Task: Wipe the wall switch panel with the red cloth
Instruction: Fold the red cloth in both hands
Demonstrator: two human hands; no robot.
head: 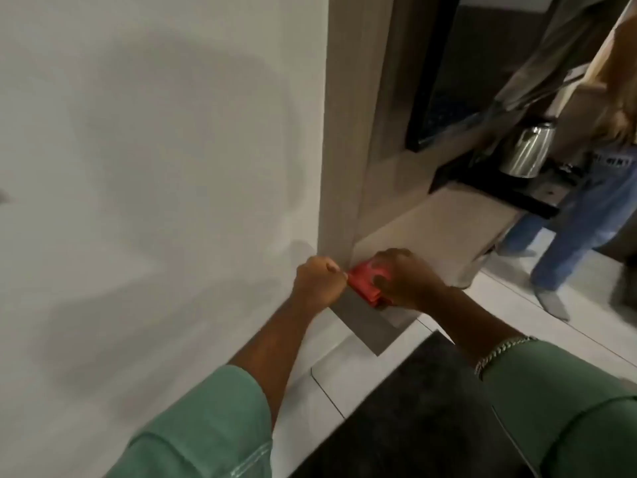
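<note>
The folded red cloth point(367, 281) is held between both hands, low down in front of the wall's corner. My right hand point(403, 277) wraps over most of it from the right. My left hand point(319, 279) is closed into a fist and pinches the cloth's left edge. A small grey shape at the far left edge of the white wall point(5, 196) may be part of the switch panel; I cannot tell. No whole switch panel is in view.
A beige door frame point(339, 167) runs down beside the white wall point(155, 150). Beyond it stand a dark counter point(489, 191) with a steel kettle point(525, 150) and a person in blue jeans point(586, 215). A dark mat point(413, 408) lies on the pale tiled floor.
</note>
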